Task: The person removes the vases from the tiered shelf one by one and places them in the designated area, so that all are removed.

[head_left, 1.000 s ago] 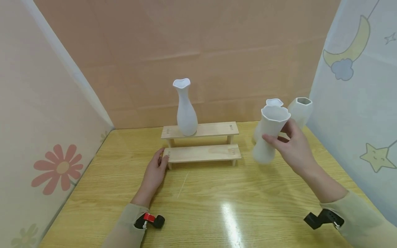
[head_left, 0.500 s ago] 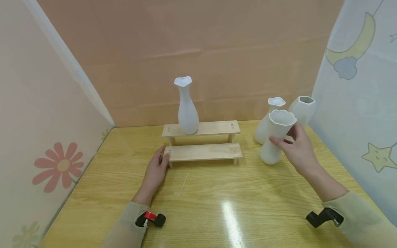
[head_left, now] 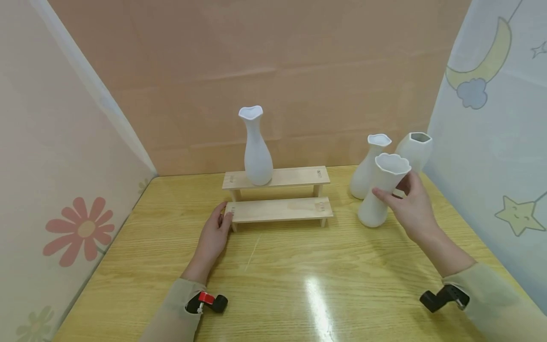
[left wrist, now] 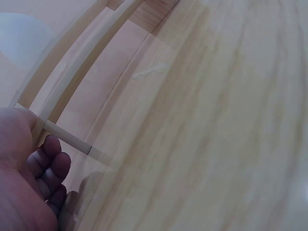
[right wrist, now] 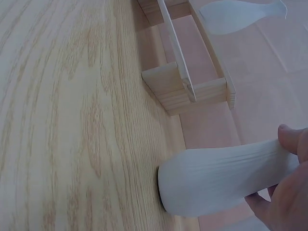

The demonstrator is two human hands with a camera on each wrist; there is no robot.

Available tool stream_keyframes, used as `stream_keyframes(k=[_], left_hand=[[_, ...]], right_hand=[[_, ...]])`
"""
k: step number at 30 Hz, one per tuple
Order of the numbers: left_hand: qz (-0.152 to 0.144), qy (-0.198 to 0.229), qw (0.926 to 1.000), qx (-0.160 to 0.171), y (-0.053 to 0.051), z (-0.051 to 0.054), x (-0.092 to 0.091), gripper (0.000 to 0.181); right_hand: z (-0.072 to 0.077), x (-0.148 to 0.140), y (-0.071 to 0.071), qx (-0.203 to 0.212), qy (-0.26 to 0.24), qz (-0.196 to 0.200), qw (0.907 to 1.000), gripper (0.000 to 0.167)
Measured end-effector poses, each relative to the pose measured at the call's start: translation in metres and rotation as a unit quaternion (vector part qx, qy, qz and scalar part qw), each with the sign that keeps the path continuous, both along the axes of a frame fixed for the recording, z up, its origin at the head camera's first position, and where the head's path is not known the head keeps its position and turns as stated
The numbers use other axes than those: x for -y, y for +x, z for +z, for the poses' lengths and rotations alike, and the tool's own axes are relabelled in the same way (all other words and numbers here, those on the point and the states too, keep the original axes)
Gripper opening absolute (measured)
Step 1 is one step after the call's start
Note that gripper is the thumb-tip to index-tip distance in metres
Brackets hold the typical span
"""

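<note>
right grip [head_left: 412,205] round vase [head_left: 382,180], mouth up, roughly upright

The table [head_left: 282,266] is pale yellow wood with visible grain; a thin pale line [head_left: 253,253] marks it before the stand [head_left: 278,210], and a streak of glare [head_left: 318,308] shines nearer the front; the stand has two wooden shelves, the rear one higher and bearing a tall vase [head_left: 258,156] upright, left of its middle; to the right, a narrow-necked vase [head_left: 362,175] stands on the table; the angular vase's [head_left: 414,151] base is hidden.
</note>
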State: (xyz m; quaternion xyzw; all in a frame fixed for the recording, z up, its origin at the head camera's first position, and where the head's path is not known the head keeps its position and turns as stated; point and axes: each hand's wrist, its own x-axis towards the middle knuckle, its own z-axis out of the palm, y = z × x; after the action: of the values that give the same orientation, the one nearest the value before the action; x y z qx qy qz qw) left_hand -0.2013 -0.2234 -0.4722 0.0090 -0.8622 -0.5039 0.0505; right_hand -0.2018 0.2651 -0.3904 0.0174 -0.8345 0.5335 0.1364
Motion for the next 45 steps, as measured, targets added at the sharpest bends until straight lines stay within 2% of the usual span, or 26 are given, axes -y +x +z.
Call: stream_keyframes(k=[9,23,39,45], left_hand=[[0.001,-0.002,1.0000,0.001,0.0001,-0.0006,-0.0005,0.058],[0.002,-0.007,1.0000,0.000,-0.0004,-0.0013,-0.0003,0.057],[0.002,-0.006,1.0000,-0.003,-0.0006,0.0000,-0.0012,0.058],[0.005,-0.011,0.9999,-0.001,-0.0011,-0.0019,-0.0004,0.057]], right_hand=[[-0.0033,-0.0018,-0.0002,0.000,0.001,-0.022,0.9997,0.082],[-0.0069,-0.0004,-0.0002,-0.007,0.012,-0.018,0.9997,0.084],[-0.0079,-0.0024,-0.0023,-0.014,-0.006,-0.039,0.9991,0.080],[-0.0098,-0.0040,-0.0026,-0.021,-0.003,-0.025,0.9995,0.081]])
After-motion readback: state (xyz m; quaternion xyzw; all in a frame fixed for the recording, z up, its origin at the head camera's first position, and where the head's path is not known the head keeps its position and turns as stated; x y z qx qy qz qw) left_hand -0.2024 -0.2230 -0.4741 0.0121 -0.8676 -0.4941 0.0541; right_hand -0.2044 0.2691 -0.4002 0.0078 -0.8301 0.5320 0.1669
